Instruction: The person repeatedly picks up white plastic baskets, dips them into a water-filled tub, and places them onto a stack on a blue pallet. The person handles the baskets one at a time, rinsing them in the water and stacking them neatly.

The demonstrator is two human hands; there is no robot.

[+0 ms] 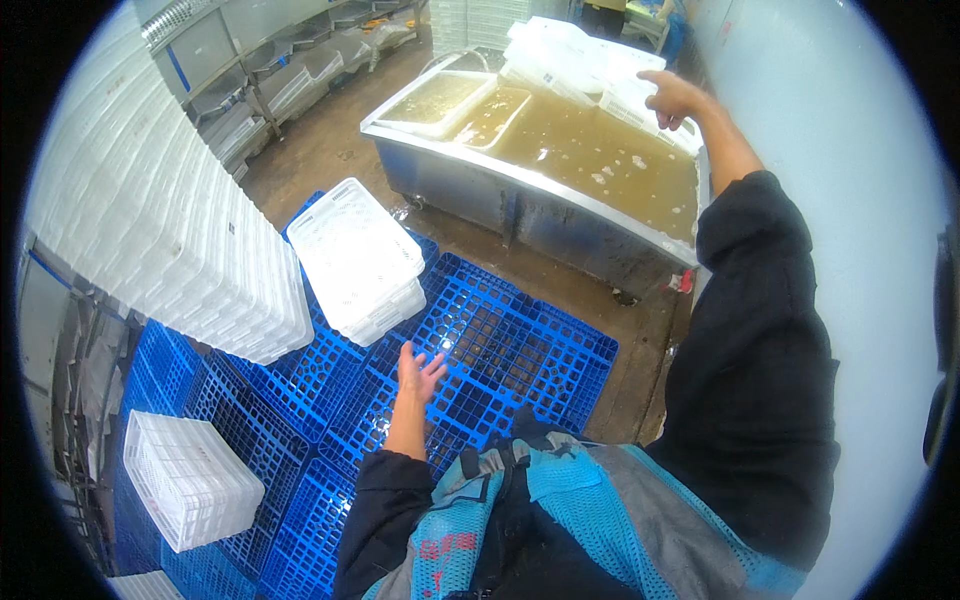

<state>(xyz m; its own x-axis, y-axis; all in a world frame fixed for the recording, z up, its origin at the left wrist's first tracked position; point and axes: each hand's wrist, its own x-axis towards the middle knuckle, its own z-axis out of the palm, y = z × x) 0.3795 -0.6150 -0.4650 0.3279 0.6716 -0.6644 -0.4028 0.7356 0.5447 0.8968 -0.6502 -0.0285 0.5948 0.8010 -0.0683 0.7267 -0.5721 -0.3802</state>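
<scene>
My right hand (674, 100) reaches out over the far right of a metal tank (455, 195) holding murky brown water. Its index finger points left and the other fingers are partly bent, with nothing visible in them. Just beside and beneath it are white plastic crates (570, 55) piled at a tilt at the tank's far side; whether the fingers touch them I cannot tell. My left hand (420, 375) hangs over the blue pallets, empty, fingers spread. Nearest to it is a short stack of white crates (358, 250) on the pallet.
A tall leaning stack of white crates (170, 210) rises at the left. Another small stack (190, 480) sits at lower left on blue plastic pallets (500, 340). White basins (440, 95) sit in the tank's left end. A pale wall (860, 200) runs along my right; racks (290, 80) stand behind.
</scene>
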